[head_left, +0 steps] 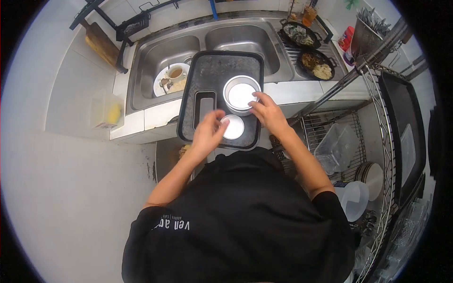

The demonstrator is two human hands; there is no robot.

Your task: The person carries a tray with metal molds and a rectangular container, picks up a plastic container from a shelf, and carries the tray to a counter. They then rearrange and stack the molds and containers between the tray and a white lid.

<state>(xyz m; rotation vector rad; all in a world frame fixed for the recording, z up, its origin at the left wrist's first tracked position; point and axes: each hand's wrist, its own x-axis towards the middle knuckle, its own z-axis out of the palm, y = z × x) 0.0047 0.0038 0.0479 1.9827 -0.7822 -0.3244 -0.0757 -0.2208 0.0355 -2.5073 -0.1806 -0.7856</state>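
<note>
A dark rectangular tray (222,66) lies across the front edge of the sink. Round silver cake tins (231,104) stand stacked on it, with a pale disc-like base showing inside the top one. My right hand (268,114) grips the stack's right rim between thumb and fingers. Nearer to me, my left hand (207,133) pinches the left edge of a small round tin (234,128); its fingers are slightly blurred. Left of the stack is a dark loaf tin (204,111), partly behind my left hand.
In the left sink basin (155,52), a plate (160,88) carries a cup (175,71) and food scraps. Black pans (311,59) with leftovers sit on the right drainboard. A wire rack (377,137) holds plastic containers (335,148) at right. A cutting board (101,45) hangs at left.
</note>
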